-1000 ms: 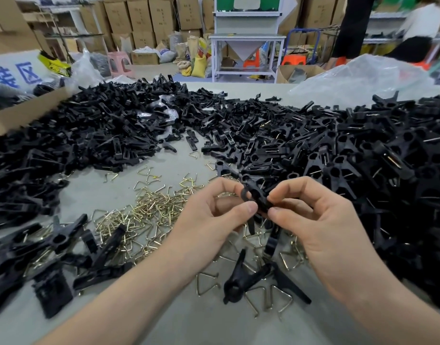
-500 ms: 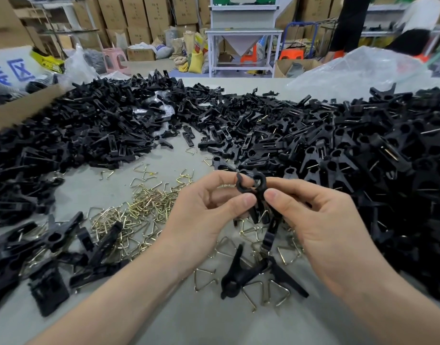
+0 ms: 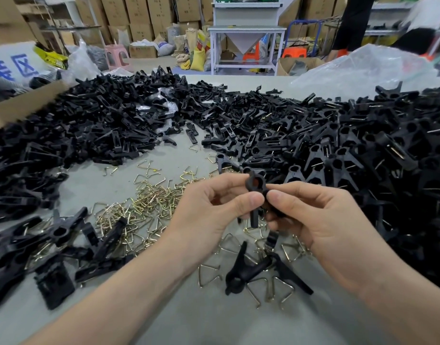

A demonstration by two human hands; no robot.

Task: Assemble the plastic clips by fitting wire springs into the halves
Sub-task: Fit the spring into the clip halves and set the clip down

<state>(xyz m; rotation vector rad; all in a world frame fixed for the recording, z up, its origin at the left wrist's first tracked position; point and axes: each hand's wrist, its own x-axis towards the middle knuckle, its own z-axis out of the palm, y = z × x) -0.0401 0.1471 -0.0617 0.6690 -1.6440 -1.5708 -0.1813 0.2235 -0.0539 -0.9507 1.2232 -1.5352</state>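
now both hands [image 3: 313,220] pinch clip [image 3: 255,192], upright, ring end up

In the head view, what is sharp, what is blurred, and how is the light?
Head view: the clip held by left hand and right hand is fairly sharp; the cardboard box at the left margin is smeared; light is soft and even, shadows faint.

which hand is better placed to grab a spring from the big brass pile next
Probably the left hand: the spring pile lies just beside it, while the right hand sits across the held clip halves, farther away.
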